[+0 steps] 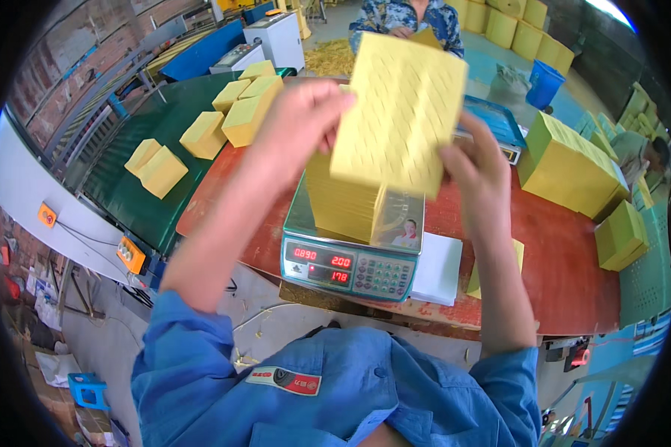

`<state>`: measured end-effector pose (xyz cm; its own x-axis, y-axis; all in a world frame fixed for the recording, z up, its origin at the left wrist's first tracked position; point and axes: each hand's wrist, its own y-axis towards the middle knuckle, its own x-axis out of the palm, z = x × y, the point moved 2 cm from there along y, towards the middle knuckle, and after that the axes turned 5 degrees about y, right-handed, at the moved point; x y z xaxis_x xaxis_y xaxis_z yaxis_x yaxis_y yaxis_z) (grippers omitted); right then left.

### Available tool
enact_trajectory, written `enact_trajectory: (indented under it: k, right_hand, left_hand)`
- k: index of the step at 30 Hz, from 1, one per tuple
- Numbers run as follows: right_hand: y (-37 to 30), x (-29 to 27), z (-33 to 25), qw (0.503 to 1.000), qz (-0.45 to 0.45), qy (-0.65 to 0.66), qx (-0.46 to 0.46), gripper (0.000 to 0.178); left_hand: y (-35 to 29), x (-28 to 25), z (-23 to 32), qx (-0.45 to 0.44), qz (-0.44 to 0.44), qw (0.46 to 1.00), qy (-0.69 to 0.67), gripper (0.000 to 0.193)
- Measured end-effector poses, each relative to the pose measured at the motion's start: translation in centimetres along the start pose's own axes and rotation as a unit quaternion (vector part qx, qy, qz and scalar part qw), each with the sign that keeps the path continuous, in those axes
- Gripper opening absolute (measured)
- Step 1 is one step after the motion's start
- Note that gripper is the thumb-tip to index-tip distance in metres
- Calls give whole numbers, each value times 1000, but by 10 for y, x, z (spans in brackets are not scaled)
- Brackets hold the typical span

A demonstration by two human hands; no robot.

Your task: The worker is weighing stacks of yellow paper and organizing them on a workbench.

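Note:
Both hands hold up a yellow stack of slit paper sheets (pixel 399 112), tilted, with its broad face toward me. My left hand (pixel 302 119) pinches its left edge, thumb in front. At its lower right edge is my right hand (pixel 481 160), thumb and fingers closed around the side; part of that grip is hidden. Below and behind it, a taller yellow paper stack (pixel 343 201) stands on the metal pan of a digital scale (pixel 384 279) with lit red digits. How many sheets I hold cannot be made out.
The red table (pixel 559 261) also bears white sheets (pixel 436 272), a yellow block (pixel 473 279) behind my right forearm, and large yellow bundles (pixel 570 164). Several yellow blocks (pixel 201 134) sit on a green conveyor belt (pixel 115 167) at left. Across the table is a person (pixel 380 18) in patterned clothing.

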<state>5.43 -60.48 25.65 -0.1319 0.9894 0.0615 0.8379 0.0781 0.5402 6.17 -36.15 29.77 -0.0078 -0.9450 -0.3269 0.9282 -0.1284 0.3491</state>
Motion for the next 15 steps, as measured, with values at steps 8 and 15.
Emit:
enact_trajectory:
  k: [8,15]
  right_hand:
    - [66,53,37,992,-3,8,128,54]
    - [59,50,46,993,11,-37,112,48]
  left_hand:
    - [80,-55,-59,-164,-81,980,73,25]
    - [82,-51,-80,-127,-112,981,96,25]
